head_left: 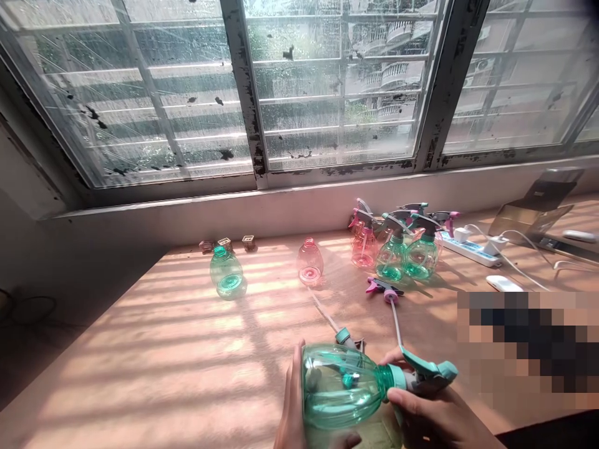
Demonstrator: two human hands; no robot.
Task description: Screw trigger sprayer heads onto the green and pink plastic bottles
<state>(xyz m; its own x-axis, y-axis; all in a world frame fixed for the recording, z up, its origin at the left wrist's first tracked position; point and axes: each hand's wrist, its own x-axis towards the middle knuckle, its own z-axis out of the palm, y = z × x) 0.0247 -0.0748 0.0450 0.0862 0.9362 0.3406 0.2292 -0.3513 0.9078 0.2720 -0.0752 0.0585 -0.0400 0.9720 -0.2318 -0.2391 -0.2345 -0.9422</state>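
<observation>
A clear green spray bottle (344,386) lies sideways between my two hands, its base to the left. My left hand (292,402) is wrapped around the base end. With thumb and fingers, my right hand (421,408) grips the teal collar of the spray head (428,372) at the bottle's neck. Just behind the bottle, a loose teal-collared spray head (344,337) lies on the table, partly hidden by it. A pink and grey spray head (386,290) with a thin tube lies farther back.
On the wooden table (154,349) stand an uncapped green bottle (226,273) and an uncapped pink bottle (309,262). Several bottles with spray heads (393,252) stand together at the back right, near a white power strip (472,249) with cables. A window lines the back wall.
</observation>
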